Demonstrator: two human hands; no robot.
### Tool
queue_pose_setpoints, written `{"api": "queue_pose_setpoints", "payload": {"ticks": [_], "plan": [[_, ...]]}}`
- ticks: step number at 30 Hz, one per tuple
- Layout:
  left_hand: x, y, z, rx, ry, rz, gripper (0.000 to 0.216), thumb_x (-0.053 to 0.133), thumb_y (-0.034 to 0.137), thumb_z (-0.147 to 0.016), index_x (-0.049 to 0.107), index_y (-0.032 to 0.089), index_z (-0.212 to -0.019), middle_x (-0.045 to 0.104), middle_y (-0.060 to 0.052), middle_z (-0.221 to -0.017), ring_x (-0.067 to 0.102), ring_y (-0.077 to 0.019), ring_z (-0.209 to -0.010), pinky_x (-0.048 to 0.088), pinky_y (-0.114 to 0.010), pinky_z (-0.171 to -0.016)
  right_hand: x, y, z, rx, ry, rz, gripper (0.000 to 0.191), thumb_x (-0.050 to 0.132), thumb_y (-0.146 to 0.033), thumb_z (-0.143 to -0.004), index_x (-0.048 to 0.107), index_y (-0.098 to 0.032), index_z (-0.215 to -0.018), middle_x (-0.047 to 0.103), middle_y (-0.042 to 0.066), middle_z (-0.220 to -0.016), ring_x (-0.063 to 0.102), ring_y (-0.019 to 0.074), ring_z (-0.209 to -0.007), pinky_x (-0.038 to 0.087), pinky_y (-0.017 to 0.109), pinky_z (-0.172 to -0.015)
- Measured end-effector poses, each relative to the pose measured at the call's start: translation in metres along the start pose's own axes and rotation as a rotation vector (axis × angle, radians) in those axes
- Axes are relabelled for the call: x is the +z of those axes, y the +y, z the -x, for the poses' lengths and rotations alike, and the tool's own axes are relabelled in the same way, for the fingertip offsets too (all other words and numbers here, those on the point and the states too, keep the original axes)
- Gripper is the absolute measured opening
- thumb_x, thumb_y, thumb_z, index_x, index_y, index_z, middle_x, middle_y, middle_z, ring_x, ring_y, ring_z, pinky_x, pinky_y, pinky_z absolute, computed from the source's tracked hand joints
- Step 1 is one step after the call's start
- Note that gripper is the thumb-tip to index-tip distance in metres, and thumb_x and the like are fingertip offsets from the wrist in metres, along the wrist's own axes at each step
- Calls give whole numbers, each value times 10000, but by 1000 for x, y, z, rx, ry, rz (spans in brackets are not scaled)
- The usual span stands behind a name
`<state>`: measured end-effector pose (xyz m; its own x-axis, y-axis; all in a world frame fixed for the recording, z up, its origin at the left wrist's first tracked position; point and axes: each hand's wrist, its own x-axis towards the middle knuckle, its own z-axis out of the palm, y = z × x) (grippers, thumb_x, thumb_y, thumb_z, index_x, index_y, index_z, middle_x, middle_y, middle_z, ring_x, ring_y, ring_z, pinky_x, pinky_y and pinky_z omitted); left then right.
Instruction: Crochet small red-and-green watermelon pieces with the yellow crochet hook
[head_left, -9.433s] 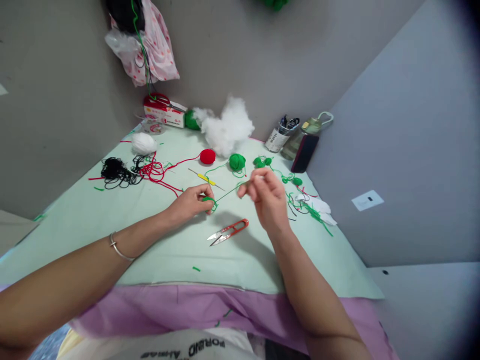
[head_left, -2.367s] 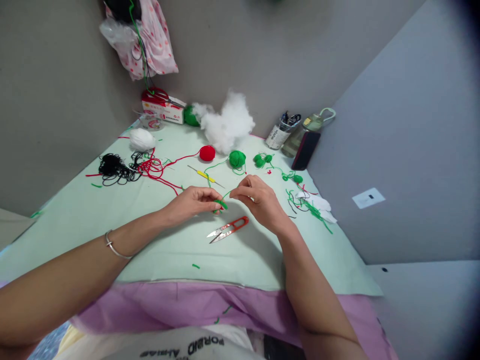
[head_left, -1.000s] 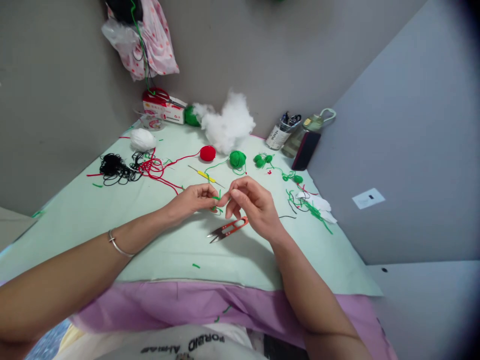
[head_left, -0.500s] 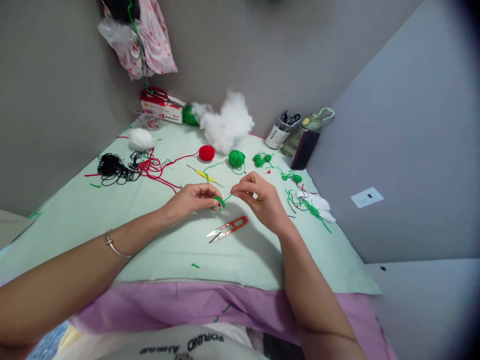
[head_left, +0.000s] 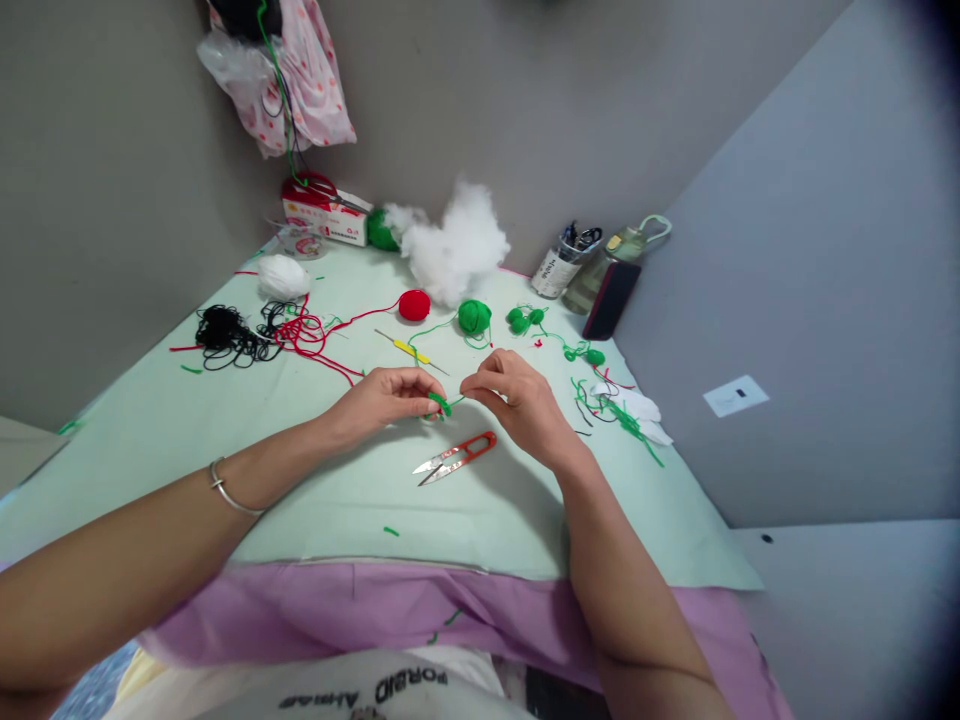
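Observation:
My left hand (head_left: 401, 393) pinches a small green crochet piece (head_left: 440, 404) between thumb and fingers, most of it hidden by them. A short green yarn strand runs from the piece to my right hand (head_left: 506, 393), whose thumb and fingertips are closed on its end. Just below the hands lie orange-handled thread snips (head_left: 455, 459) with their blades apart, pointing left. Beyond my left hand rests a yellow-handled crochet hook (head_left: 410, 350). Farther back sits a green yarn ball (head_left: 474, 317), with a red yarn ball (head_left: 414, 305) to its left.
White stuffing (head_left: 454, 245) is heaped at the back. Black yarn (head_left: 229, 335) and a white yarn ball (head_left: 283, 276) lie left. Green yarn scraps (head_left: 630, 425) are at right, below a phone (head_left: 611, 300), a bottle (head_left: 585, 287) and a pen cup (head_left: 556, 270).
My right hand has dipped very slightly, with the green strand still in its fingertips. My left hand keeps its pinch on the crochet piece nearly unmoved.

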<state>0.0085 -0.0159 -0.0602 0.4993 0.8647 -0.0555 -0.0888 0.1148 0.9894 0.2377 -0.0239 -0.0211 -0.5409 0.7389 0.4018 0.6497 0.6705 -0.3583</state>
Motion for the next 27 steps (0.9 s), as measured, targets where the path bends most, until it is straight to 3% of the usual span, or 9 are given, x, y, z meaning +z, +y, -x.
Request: {"api": "queue_pose_setpoints", "payload": {"ticks": [11,17,22,27], "plan": [[2,0,0,3,-52,34,185,788,304,-771,722,180,-892,732,-24,-880,665,-167,-844,500,-320,-851,8,-2,-1,19,-37,-139,161,597,-172,-961,738,-251,-964,578,28,-855,572,167,-840,456,298,-734],[3,0,-1,-5,13,99,246,822,307,-742,668,178,-884,715,-9,-842,658,-151,-768,505,-315,-791,15,-4,-2,194,34,-151,121,621,-197,-937,733,-241,-949,634,16,-828,584,138,-721,449,274,-680],[5,-1,-1,-2,25,103,276,837,329,-716,659,167,-851,688,1,-803,653,-155,-770,500,-318,-799,22,-14,-2,111,-8,-320,190,541,-216,-988,695,-253,-1094,737,38,-1026,674,150,-856,514,269,-773],[6,-6,-2,-41,78,96,339,859,325,-679,577,175,-796,659,29,-730,646,-144,-739,476,-286,-754,28,-21,-1,43,-92,-90,198,502,-215,-1012,693,-216,-1065,718,57,-936,654,145,-785,487,262,-722]]}}
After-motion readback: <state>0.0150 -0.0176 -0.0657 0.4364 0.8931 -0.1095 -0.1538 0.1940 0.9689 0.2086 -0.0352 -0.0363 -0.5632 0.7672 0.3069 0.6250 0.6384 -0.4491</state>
